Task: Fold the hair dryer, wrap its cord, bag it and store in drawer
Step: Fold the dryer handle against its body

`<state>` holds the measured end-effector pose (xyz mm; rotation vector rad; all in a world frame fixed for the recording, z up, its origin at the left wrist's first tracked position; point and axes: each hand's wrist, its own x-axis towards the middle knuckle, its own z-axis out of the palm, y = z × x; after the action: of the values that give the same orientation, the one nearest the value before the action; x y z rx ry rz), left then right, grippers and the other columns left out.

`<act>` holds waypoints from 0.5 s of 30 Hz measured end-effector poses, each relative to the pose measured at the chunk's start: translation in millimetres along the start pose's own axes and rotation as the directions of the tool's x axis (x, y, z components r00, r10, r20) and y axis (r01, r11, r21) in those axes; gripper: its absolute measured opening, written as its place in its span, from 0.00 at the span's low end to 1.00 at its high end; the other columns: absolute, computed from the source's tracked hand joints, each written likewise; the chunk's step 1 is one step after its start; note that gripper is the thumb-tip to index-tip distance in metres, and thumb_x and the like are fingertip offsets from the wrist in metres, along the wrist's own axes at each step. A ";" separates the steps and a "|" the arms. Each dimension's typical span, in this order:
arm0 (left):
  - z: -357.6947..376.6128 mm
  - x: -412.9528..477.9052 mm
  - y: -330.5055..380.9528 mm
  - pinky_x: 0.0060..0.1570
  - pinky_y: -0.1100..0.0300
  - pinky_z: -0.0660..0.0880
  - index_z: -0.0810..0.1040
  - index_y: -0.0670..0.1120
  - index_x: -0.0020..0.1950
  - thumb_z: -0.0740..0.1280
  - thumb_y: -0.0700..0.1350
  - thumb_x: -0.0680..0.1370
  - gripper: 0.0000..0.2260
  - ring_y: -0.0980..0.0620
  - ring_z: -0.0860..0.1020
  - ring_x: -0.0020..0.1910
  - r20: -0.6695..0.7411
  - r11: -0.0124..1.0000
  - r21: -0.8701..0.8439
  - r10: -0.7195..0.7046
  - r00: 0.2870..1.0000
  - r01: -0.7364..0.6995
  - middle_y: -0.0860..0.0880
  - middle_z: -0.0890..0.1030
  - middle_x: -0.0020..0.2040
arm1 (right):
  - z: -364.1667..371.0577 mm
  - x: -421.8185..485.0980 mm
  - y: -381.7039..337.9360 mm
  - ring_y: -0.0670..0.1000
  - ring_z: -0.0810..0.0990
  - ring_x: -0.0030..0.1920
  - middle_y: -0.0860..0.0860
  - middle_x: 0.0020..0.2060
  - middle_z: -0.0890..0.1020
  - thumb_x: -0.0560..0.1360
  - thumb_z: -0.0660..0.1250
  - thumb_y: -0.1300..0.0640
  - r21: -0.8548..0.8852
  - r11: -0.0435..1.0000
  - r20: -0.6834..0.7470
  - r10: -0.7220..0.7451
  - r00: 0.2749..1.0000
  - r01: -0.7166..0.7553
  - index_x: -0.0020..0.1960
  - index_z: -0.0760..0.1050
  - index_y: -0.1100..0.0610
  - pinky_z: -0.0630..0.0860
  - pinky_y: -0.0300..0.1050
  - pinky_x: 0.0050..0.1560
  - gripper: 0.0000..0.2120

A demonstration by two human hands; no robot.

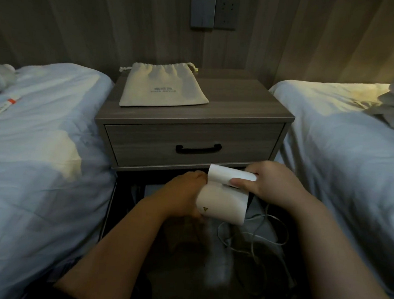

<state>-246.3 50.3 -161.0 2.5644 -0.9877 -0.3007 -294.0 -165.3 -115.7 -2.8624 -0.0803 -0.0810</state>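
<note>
Both forearms are entering from the bottom of the frame and meeting at lower centre, where the white hair dryer (pixel 222 202) is being held in front of the nightstand (pixel 193 116). Left hand (pixel 183 195) is cupping the body from the left side, fingers curled around it. Right hand (pixel 270 185) is pinching the upper section, thumb on its near face and fingers behind; this appears to be the handle being folded against the body. Cord (pixel 253 232) is hanging loose in tangled loops below, right of centre.

Judgement: folding step in hand, wrapping not begun. Recommended: steady the body with the left hand, press the hinged part fully home, and keep the cord clear of the hinge.

Drawstring bag (pixel 163 87) is lying flat on the nightstand top, upper centre. Drawer (pixel 191 146) below it is closed.
</note>
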 end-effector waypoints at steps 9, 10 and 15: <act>-7.3 -3.8 -3.3 0.59 0.59 0.71 0.68 0.52 0.66 0.77 0.52 0.64 0.34 0.52 0.73 0.60 -0.042 0.994 -0.108 0.006 0.999 -0.011 0.51 0.73 0.63 | -4.7 -2.1 -5.2 0.49 0.79 0.39 0.48 0.37 0.82 0.68 0.65 0.34 -0.002 1.000 -0.096 0.019 0.995 -0.020 0.43 0.80 0.48 0.74 0.47 0.37 0.19; -8.9 -3.8 -3.4 0.60 0.57 0.72 0.68 0.52 0.66 0.77 0.52 0.63 0.34 0.53 0.73 0.60 -0.040 0.991 -0.130 0.006 0.999 -0.011 0.51 0.73 0.63 | -3.9 -0.7 -3.4 0.50 0.79 0.41 0.49 0.39 0.82 0.68 0.65 0.35 -0.010 0.999 -0.155 0.033 0.987 -0.034 0.45 0.80 0.50 0.74 0.46 0.38 0.20; -19.3 -6.7 -7.6 0.54 0.59 0.76 0.71 0.53 0.64 0.78 0.52 0.62 0.32 0.56 0.76 0.55 -0.089 0.963 -0.270 -0.027 0.996 0.002 0.54 0.77 0.58 | -3.9 2.7 10.0 0.53 0.78 0.50 0.53 0.49 0.80 0.77 0.61 0.46 0.368 0.929 -0.345 0.177 0.922 -0.041 0.56 0.78 0.56 0.71 0.37 0.45 0.16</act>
<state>-240.3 65.2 -146.2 2.3171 -0.8320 -0.2959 -290.9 -175.8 -114.5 -2.4343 0.1319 -0.5303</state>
